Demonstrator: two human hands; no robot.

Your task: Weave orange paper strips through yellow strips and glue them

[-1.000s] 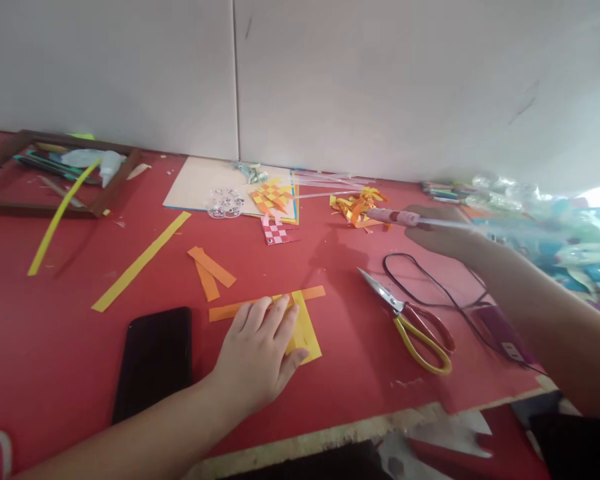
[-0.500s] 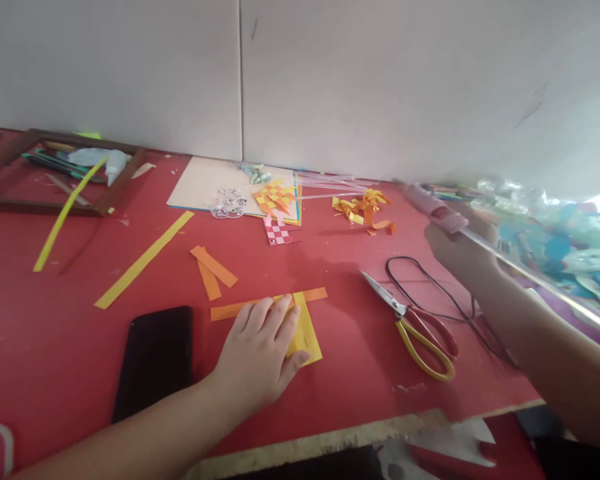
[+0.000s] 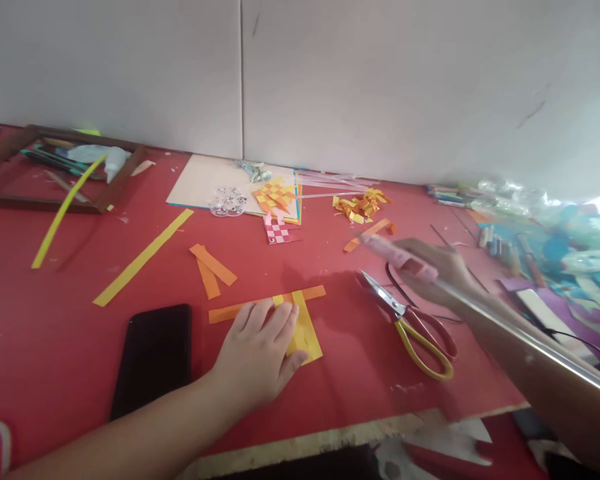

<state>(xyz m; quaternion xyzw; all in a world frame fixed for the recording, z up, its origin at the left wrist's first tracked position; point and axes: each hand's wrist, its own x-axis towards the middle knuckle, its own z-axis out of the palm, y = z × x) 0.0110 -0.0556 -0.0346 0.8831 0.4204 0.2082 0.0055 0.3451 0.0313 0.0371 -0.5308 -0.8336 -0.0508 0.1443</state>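
My left hand [image 3: 263, 343] lies palm down with fingers stretched, pressing on yellow paper strips [image 3: 307, 333] and an orange strip [image 3: 225, 313] that runs crosswise at their top. The fingers hide part of where these strips meet. My right hand [image 3: 443, 267] is wrapped round a pink hot glue gun [image 3: 403, 257], blurred by motion, above the table. A long clear glue stick [image 3: 520, 327] trails from its back over my forearm. Below the gun lie scissors [image 3: 405, 313] with red and yellow handles, and a black cord [image 3: 394, 281].
A black phone [image 3: 153, 360] lies left of my hand. Further off are loose orange strips [image 3: 214, 267], a yellow strip [image 3: 143, 260], a pink woven paper fish [image 3: 277, 230], paper sheets [image 3: 205, 177] and a wooden frame [image 3: 123, 180]. Craft supplies [image 3: 555, 247] crowd the right side.
My right hand has brought the glue gun down and left, toward the scissors. An orange strip behind it now shows. My left hand stays on the strips.
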